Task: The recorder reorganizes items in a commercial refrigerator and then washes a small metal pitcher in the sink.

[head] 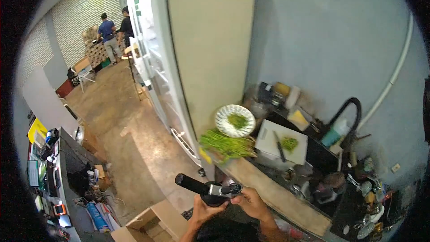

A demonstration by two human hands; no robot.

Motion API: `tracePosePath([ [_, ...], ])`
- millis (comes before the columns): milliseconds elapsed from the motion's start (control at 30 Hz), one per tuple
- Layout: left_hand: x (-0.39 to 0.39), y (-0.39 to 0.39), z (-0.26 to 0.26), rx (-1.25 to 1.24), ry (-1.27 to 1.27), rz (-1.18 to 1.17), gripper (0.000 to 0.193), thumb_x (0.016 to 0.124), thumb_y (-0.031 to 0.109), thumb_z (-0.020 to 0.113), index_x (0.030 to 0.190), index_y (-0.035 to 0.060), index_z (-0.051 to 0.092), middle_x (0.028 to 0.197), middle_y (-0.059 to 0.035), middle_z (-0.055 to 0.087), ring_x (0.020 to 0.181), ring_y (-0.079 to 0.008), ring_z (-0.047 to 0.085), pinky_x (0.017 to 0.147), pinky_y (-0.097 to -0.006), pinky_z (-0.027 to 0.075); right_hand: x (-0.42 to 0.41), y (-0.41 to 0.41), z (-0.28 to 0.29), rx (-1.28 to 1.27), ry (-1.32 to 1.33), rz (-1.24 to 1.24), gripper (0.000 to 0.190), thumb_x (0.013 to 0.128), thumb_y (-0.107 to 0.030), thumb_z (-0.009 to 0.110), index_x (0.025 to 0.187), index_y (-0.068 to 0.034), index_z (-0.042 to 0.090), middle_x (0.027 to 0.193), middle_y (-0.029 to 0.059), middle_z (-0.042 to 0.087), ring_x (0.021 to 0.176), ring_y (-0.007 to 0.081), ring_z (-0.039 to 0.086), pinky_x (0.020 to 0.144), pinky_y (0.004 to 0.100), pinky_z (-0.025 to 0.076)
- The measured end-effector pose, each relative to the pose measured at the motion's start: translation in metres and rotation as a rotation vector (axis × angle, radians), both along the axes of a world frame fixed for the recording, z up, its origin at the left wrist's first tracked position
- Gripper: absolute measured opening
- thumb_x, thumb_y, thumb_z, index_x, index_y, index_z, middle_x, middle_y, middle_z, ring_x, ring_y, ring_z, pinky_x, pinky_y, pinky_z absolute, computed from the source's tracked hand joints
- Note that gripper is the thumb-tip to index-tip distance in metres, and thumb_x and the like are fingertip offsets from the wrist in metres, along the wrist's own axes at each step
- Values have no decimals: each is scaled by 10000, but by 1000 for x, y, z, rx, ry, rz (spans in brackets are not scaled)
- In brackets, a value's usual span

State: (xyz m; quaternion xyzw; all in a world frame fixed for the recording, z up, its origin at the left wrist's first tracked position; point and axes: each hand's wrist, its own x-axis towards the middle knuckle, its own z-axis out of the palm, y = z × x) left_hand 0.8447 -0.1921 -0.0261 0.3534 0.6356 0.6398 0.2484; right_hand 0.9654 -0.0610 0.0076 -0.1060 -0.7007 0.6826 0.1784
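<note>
Both of my hands are around a dark device with a thick black handle and a grey metal part (215, 190), low in the middle of the view; its exact kind I cannot tell. My left hand (205, 210) grips its underside on the left. On the right, my right hand (250, 201) has its fingers on the grey part's end. Beyond them on the counter lie a bunch of green vegetable stalks (228, 145) and a white plate (220, 121) with chopped greens (238, 120). A knife (279, 146) rests on a white cutting board (265, 141), beside more chopped greens (289, 144).
A black curved faucet (356, 107) rises at the right, near piled dishes and utensils (371, 205). An open cardboard box (161, 222) is at the lower left. A glass-door cabinet (158, 57) stands ahead. Two people (108, 35) are far off at the upper left.
</note>
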Motion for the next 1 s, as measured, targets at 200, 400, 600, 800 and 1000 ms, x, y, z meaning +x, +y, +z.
tracePosePath([
  [200,-126,-35,23,-39,91,198,316,613,123,800,850,10,625,738,-65,655,677,-132,625,653,-290,507,-148,-8,18,114,-8,237,298,909,-274,567,949,22,562,808,77,558,781,139,528,708,301,433],
  [400,-239,-51,-13,-17,-81,422,437,581,137,831,930,5,603,831,-87,645,754,-155,623,706,-294,506,-291,-14,20,395,-40,348,332,859,-282,630,1047,-11,588,903,94,558,781,183,537,708,310,439],
  [600,-366,-31,-29,33,-45,510,438,586,153,831,930,15,599,818,-66,634,734,-147,611,675,-289,500,-433,-2,11,442,136,287,326,810,-240,682,919,17,514,774,120,457,707,248,460,641,337,392],
  [800,-510,9,-5,76,48,449,433,578,154,842,916,21,606,799,-40,629,726,-132,599,681,-280,496,-569,38,11,469,127,248,371,837,-326,641,932,20,544,809,107,491,770,241,493,696,331,407],
  [1000,-644,32,19,113,45,406,441,580,104,832,947,22,601,848,-38,622,776,-124,596,713,-271,495,-700,57,-10,45,282,192,568,947,-473,375,1105,48,538,1006,137,551,905,201,531,802,310,423],
])
